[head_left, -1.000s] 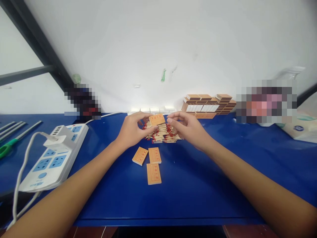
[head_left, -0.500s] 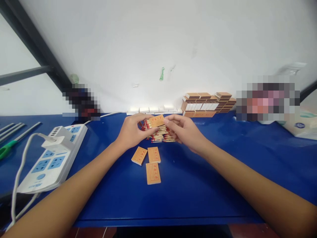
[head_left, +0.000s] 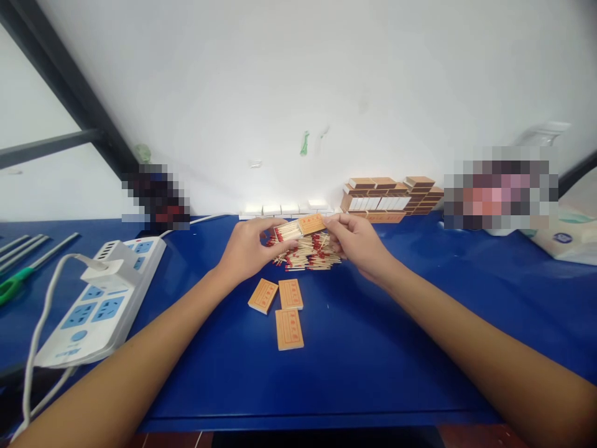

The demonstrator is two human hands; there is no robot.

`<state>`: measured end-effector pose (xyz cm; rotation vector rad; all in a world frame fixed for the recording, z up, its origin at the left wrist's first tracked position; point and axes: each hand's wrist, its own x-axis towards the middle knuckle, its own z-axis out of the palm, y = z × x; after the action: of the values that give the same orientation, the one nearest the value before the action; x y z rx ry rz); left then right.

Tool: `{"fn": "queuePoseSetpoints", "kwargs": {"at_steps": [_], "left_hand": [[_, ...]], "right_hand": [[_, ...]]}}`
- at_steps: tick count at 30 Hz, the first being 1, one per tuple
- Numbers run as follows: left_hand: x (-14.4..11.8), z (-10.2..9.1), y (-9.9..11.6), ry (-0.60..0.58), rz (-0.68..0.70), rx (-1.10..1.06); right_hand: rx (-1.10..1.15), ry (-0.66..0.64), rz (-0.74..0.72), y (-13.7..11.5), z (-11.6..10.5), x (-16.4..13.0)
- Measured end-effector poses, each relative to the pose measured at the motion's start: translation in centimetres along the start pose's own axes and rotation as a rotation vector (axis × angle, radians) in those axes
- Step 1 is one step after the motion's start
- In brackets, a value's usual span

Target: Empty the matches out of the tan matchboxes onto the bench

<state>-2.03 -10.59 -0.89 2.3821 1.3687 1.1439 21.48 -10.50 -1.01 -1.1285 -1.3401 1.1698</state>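
Observation:
Between my two hands a matchbox is held above a loose pile of red-tipped matches [head_left: 310,254]. Its white inner tray [head_left: 288,231], filled with matches, is pinched by my left hand [head_left: 247,246]. The orange printed sleeve [head_left: 312,223] covers only the right part of the tray, and my right hand [head_left: 357,239] grips its right end. Closer to me lie three closed orange matchboxes: one tilted at the left [head_left: 263,295], one at the right [head_left: 291,294] and one in front [head_left: 290,330].
Stacked matchboxes [head_left: 392,198] stand against the wall, beside a row of white trays [head_left: 280,210]. A white power strip [head_left: 107,305] with a plugged-in charger and cable lies left, near green-handled scissors [head_left: 18,283]. A tissue pack [head_left: 569,233] sits at the right.
My right hand has slid the sleeve to the right, and more of the match-filled tray shows. My left hand stays about where it was.

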Motion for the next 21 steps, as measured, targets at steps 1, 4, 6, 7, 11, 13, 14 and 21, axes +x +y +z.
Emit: {"fn": "queuePoseSetpoints", "kwargs": {"at_steps": [1, 4, 6, 7, 11, 13, 14, 21], "left_hand": [[0.0, 0.0, -0.2, 0.005, -0.002, 0.006], [0.0, 0.0, -0.7, 0.020, 0.016, 0.032], [0.0, 0.1, -1.0, 0.018, 0.048, 0.052], [0.0, 0.0, -1.1, 0.015, 0.065, 0.064], [0.0, -0.1, -1.4, 0.019, 0.127, 0.119], [0.0, -0.1, -1.4, 0.024, 0.141, 0.133], [0.0, -0.1, -1.5, 0.024, 0.141, 0.137], [0.0, 0.2, -1.7, 0.021, 0.107, 0.125]], "right_hand": [[0.004, 0.027, 0.006, 0.1, -0.3, 0.3], [-0.019, 0.113, 0.033, 0.4, -1.3, 1.1], [-0.040, 0.159, 0.054, 0.4, -1.8, 1.6], [-0.049, 0.179, 0.060, 0.4, -2.1, 1.8], [-0.065, 0.283, -0.025, -0.3, -3.8, 2.9], [-0.084, 0.391, -0.196, -0.9, -5.3, 3.6], [-0.100, 0.463, -0.300, -1.3, -6.3, 4.0], [-0.134, 0.965, -0.405, -2.7, -16.0, 7.0]]}}
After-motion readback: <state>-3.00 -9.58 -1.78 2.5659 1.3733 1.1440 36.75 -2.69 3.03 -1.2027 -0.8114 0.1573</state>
